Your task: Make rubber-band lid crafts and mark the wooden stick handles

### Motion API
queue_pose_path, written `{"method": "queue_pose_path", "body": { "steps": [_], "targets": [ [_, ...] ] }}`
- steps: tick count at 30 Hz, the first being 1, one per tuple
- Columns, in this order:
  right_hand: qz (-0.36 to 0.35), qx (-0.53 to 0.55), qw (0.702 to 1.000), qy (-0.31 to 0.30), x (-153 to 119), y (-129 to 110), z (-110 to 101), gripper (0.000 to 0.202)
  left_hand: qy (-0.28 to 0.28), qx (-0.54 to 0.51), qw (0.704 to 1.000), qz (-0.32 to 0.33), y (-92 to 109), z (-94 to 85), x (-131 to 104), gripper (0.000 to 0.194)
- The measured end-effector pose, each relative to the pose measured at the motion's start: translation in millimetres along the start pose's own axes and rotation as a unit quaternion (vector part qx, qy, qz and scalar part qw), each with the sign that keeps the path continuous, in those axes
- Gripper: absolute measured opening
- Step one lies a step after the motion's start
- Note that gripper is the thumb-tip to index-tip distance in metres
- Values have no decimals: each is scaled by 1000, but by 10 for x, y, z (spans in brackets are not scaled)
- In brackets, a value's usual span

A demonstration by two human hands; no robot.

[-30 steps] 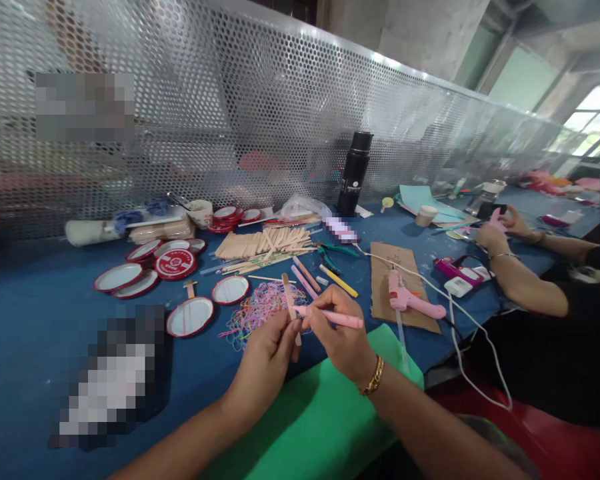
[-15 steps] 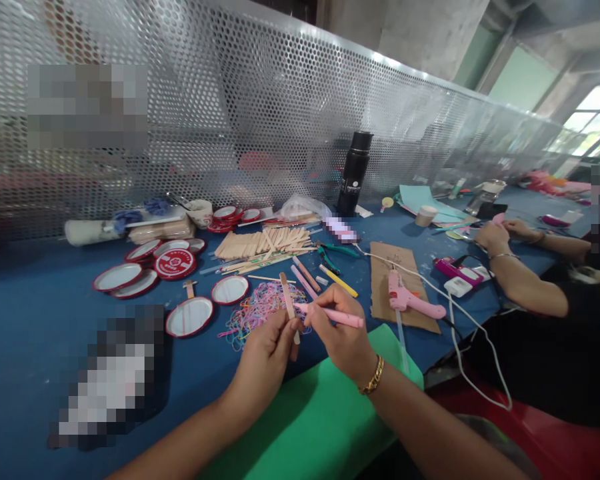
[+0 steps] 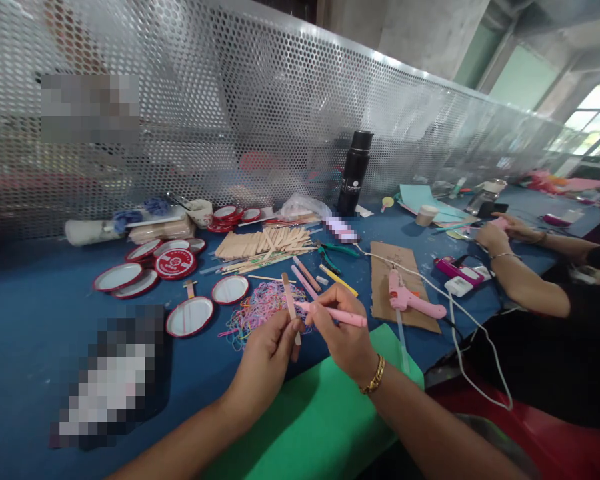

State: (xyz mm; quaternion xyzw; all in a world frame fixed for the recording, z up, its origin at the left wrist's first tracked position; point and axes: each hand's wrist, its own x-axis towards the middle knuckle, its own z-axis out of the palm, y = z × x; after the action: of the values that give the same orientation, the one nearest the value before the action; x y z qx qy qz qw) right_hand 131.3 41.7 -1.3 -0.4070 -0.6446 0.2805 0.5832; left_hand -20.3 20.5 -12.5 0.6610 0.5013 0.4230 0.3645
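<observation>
Between thumb and fingers, my left hand [image 3: 273, 347] pinches the lower end of a wooden craft stick [image 3: 289, 297], brown at its top and pinkish below. My right hand [image 3: 343, 330] grips a pink marker pen [image 3: 343, 315] like a pencil, its tip at the stick's face. Beneath the stick spreads a tangle of coloured rubber bands or thread [image 3: 260, 307]. Two jar lids, a smaller lid [image 3: 230, 290] and a larger lid [image 3: 190, 317], lie left of the tangle. More markers, including a yellow marker [image 3: 339, 280], rest just beyond my right hand.
A pink glue gun [image 3: 405, 297] lies on cardboard [image 3: 375, 267] to the right, its cable looping off the edge. Behind are craft sticks [image 3: 260, 243], pliers [image 3: 330, 257] and a black bottle [image 3: 355, 173]. Green cloth or sheet [image 3: 320, 413] lies in front. A co-worker's hands [image 3: 495, 233] work at right.
Both hands keep nearly the same place, with the marker tip still at the stick. The stick and pen have shifted very slightly right.
</observation>
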Motion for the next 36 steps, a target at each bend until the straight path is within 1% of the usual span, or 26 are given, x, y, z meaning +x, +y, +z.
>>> {"method": "queue_pose_path", "body": {
  "steps": [4, 9, 14, 20, 25, 29, 31, 36],
  "targets": [
    [4, 3, 1000, -18, -4, -12, 2, 16, -8, -4, 1000, 8, -5, -2, -2, 31],
    [4, 1, 1000, 7, 6, -13, 0, 16, 2, 4, 1000, 3, -2, -7, -7, 33],
    [10, 9, 1000, -16, 2, -18, 2, 14, -7, 0, 1000, 7, 16, -9, -3, 30],
    [8, 13, 1000, 8, 6, -10, -2, 17, 7, 14, 1000, 4, 16, -14, -10, 34],
    [15, 27, 999, -17, 5, -25, 6, 13, -4, 2, 1000, 7, 17, -13, -7, 30],
    [0, -3, 1000, 11, 14, -29, 1, 16, 1, 19, 1000, 10, 19, -16, -11, 34],
    [-1, -2, 1000, 15, 15, -32, 0, 18, 3, 21, 1000, 14, 14, -13, -12, 35],
    [15, 34, 999, -19, 9, -40, 5, 13, -6, 9, 1000, 10, -8, -9, -9, 30]
  ]
}}
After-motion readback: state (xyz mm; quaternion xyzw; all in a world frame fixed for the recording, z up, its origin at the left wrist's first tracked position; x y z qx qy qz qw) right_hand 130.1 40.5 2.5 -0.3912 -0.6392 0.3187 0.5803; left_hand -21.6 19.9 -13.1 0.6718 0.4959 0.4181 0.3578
